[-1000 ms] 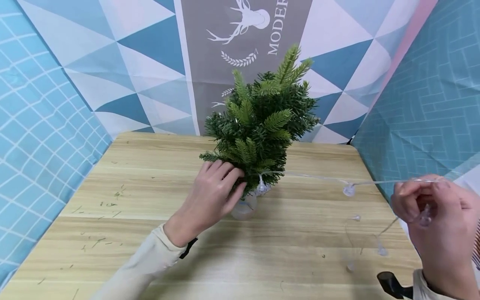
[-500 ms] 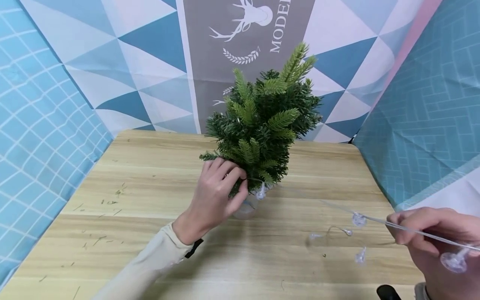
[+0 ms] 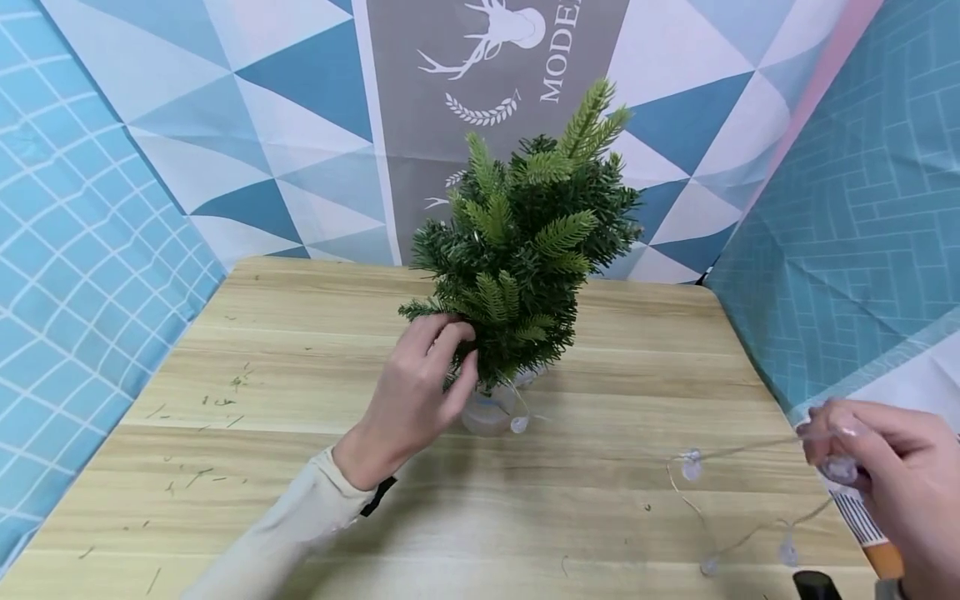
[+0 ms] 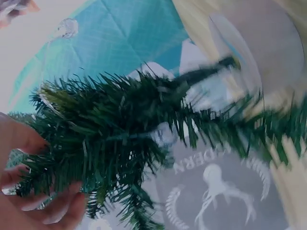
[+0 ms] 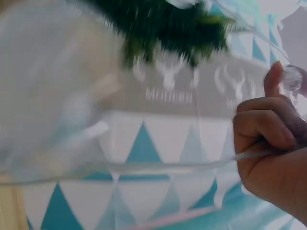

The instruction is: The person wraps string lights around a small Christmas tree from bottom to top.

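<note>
A small artificial Christmas tree (image 3: 525,242) leans to the right on the table, its clear rounded base (image 3: 486,417) partly behind the left hand. My left hand (image 3: 408,392) is at the lower left branches; in the left wrist view its thumb and fingers close round a branch tip (image 4: 72,139). At the right, my right hand (image 3: 892,475) pinches a clear-wired string of lights, a bulb (image 3: 840,469) at its fingers. Part of the light string (image 3: 692,464) loops below that hand over the table. One bulb (image 3: 519,424) hangs beside the tree's base.
Small green needle scraps (image 3: 217,404) lie across the left of the wooden table (image 3: 300,367). Patterned cloths stand behind and on both sides. A striped and orange item (image 3: 883,560) shows partly behind the right hand. A black camera piece (image 3: 816,586) sits at its wrist.
The right hand dropped lower, and the wire that ran taut to the tree now hangs slack. The bulb by the base sank. The left hand shifted slightly left along the lower branches.
</note>
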Demonstrator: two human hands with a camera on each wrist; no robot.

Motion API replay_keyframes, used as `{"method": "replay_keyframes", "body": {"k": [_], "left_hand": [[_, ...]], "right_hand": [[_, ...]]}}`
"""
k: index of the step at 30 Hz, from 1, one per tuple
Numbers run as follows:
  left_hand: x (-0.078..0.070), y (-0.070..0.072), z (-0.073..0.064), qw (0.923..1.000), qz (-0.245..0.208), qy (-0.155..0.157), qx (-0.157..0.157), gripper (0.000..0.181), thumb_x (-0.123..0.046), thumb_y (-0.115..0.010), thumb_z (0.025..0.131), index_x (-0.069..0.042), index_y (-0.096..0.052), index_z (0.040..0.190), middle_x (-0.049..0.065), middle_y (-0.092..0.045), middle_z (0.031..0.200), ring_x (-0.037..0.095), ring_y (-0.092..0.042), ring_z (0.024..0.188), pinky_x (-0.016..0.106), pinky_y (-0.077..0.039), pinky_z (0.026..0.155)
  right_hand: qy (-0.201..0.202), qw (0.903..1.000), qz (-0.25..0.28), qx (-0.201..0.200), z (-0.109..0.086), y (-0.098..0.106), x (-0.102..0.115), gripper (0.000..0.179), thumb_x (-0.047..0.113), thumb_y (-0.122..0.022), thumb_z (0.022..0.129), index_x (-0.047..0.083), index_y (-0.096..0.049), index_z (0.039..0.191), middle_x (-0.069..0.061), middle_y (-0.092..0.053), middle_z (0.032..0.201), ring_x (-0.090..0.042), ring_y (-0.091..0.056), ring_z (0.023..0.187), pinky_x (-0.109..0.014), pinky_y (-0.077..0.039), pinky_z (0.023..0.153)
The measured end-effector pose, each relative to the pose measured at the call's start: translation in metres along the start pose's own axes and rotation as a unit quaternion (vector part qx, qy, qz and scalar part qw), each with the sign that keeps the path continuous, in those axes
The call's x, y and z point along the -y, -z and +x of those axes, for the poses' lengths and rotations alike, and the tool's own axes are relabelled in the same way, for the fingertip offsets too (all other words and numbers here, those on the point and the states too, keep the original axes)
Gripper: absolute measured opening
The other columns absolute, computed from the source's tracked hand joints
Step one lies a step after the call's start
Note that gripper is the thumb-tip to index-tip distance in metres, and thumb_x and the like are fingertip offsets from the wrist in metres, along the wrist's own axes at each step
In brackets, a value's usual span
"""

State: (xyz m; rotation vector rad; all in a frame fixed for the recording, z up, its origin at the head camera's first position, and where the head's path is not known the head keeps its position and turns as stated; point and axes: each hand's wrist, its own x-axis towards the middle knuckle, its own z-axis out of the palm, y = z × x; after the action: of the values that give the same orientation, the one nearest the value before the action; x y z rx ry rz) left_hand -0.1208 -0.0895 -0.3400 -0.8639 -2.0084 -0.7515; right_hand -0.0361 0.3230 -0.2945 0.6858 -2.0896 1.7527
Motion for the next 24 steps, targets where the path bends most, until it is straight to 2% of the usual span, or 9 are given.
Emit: {"method": "replay_keyframes", "body": {"k": [3, 5, 7, 10, 14, 17, 20, 22, 24], "left_hand": [[0.000, 0.002, -0.004, 0.9995, -0.003, 0.027, 0.019, 0.012, -0.001, -0.063, 0.088, 0.002, -0.063, 0.100, 0.012, -0.064, 0.094, 0.023, -0.062, 0.083, 0.030, -0.057, 0.074], [-0.001, 0.004, -0.006, 0.9989, -0.011, 0.035, 0.031, 0.013, 0.003, -0.063, 0.088, 0.002, -0.063, 0.100, 0.011, -0.065, 0.094, 0.021, -0.064, 0.083, 0.027, -0.057, 0.073], [-0.003, 0.006, -0.007, 0.9984, -0.017, 0.036, 0.041, 0.013, 0.006, -0.062, 0.089, 0.002, -0.064, 0.101, 0.011, -0.065, 0.095, 0.021, -0.065, 0.084, 0.025, -0.057, 0.075], [-0.004, 0.008, -0.006, 0.9980, -0.025, 0.030, 0.050, 0.014, 0.009, -0.060, 0.090, 0.002, -0.064, 0.102, 0.010, -0.064, 0.096, 0.020, -0.065, 0.086, 0.023, -0.057, 0.078], [-0.004, 0.010, -0.006, 0.9973, -0.035, 0.024, 0.059, 0.016, 0.012, -0.061, 0.090, 0.002, -0.064, 0.102, 0.010, -0.062, 0.096, 0.019, -0.063, 0.086, 0.022, -0.056, 0.079], [-0.005, 0.013, -0.007, 0.9968, -0.040, 0.028, 0.063, 0.019, 0.014, -0.062, 0.089, 0.002, -0.064, 0.102, 0.009, -0.062, 0.097, 0.018, -0.062, 0.088, 0.022, -0.056, 0.080], [-0.007, 0.018, -0.010, 0.9968, -0.044, 0.029, 0.060, 0.022, 0.017, -0.064, 0.086, 0.002, -0.064, 0.102, 0.009, -0.062, 0.097, 0.017, -0.063, 0.088, 0.021, -0.056, 0.081], [-0.008, 0.020, -0.012, 0.9967, -0.048, 0.030, 0.058, 0.024, 0.018, -0.065, 0.085, 0.002, -0.065, 0.102, 0.009, -0.062, 0.096, 0.016, -0.063, 0.087, 0.020, -0.056, 0.080], [-0.010, 0.022, -0.014, 0.9967, -0.053, 0.026, 0.055, 0.026, 0.019, -0.065, 0.084, 0.002, -0.065, 0.103, 0.009, -0.063, 0.095, 0.016, -0.064, 0.086, 0.020, -0.056, 0.080]], "right_hand": [[-0.091, 0.9809, -0.171, -0.019, 0.007, 0.017, -0.002, 0.033, -0.010, -0.044, 0.100, 0.006, -0.066, 0.081, 0.002, -0.045, 0.057, -0.017, -0.028, 0.042, -0.031, -0.020, 0.036], [-0.132, 0.9552, -0.265, -0.006, 0.013, 0.028, -0.003, 0.025, -0.005, -0.053, 0.099, 0.010, -0.067, 0.084, 0.004, -0.044, 0.058, -0.018, -0.029, 0.041, -0.032, -0.023, 0.038], [-0.143, 0.9440, -0.297, 0.004, 0.019, 0.038, -0.005, 0.019, -0.003, -0.060, 0.096, 0.011, -0.068, 0.086, 0.004, -0.041, 0.059, -0.018, -0.029, 0.042, -0.032, -0.023, 0.039], [-0.112, 0.9416, -0.317, 0.009, 0.026, 0.053, -0.011, 0.021, -0.012, -0.066, 0.088, 0.009, -0.070, 0.087, 0.007, -0.047, 0.067, -0.013, -0.035, 0.050, -0.030, -0.022, 0.041], [-0.062, 0.9399, -0.336, -0.004, 0.031, 0.071, -0.020, 0.049, -0.029, -0.058, 0.077, 0.018, -0.071, 0.086, 0.013, -0.053, 0.083, -0.004, -0.039, 0.063, -0.023, -0.028, 0.041], [-0.054, 0.9168, -0.394, -0.032, 0.038, 0.078, -0.024, 0.045, -0.028, -0.052, 0.075, 0.013, -0.069, 0.083, 0.011, -0.045, 0.084, -0.001, -0.035, 0.070, -0.014, -0.030, 0.044], [-0.047, 0.8888, -0.451, -0.066, 0.046, 0.081, -0.028, 0.025, -0.022, -0.051, 0.078, -0.004, -0.066, 0.086, 0.013, -0.041, 0.084, 0.008, -0.034, 0.071, -0.004, -0.032, 0.049], [-0.046, 0.8815, -0.462, -0.083, 0.052, 0.084, -0.031, 0.015, -0.019, -0.055, 0.081, -0.013, -0.063, 0.093, 0.020, -0.041, 0.085, 0.013, -0.035, 0.071, 0.001, -0.033, 0.054], [-0.054, 0.8769, -0.467, -0.101, 0.057, 0.087, -0.035, 0.010, -0.013, -0.059, 0.087, -0.014, -0.062, 0.096, 0.028, -0.040, 0.086, 0.018, -0.037, 0.074, 0.003, -0.033, 0.060]]}}
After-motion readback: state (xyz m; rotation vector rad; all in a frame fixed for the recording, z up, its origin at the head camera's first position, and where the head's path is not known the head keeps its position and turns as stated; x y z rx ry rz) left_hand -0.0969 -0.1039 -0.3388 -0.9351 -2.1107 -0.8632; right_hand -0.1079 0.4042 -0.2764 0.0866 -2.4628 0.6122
